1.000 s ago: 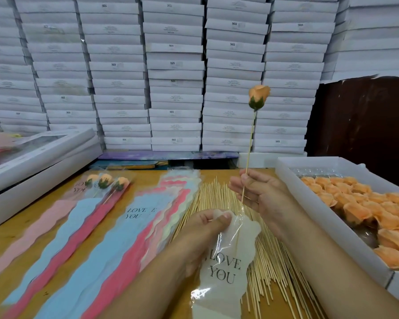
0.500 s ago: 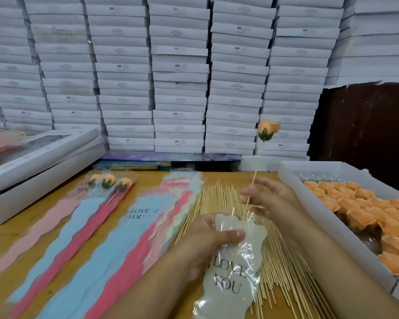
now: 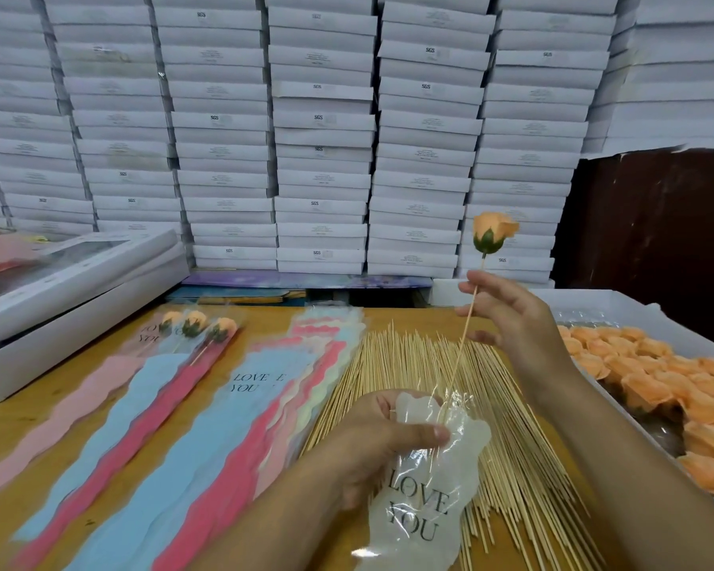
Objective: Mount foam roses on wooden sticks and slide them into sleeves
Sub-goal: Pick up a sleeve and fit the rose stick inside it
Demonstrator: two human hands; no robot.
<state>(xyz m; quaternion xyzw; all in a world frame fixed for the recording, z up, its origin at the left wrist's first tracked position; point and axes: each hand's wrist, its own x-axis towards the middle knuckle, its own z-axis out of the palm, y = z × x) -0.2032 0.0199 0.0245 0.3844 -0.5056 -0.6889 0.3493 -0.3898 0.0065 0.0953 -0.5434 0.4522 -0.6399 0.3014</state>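
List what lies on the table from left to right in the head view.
White window box → three sleeved roses → fanned coloured sleeves → pile of wooden sticks → white tray of orange foam roses.

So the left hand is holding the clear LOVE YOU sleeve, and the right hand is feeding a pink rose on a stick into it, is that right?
Nearly. The rose is orange, not pink, as the head view shows. The rest holds: the left hand grips the clear LOVE YOU sleeve, and the right hand feeds the stick into its open top.
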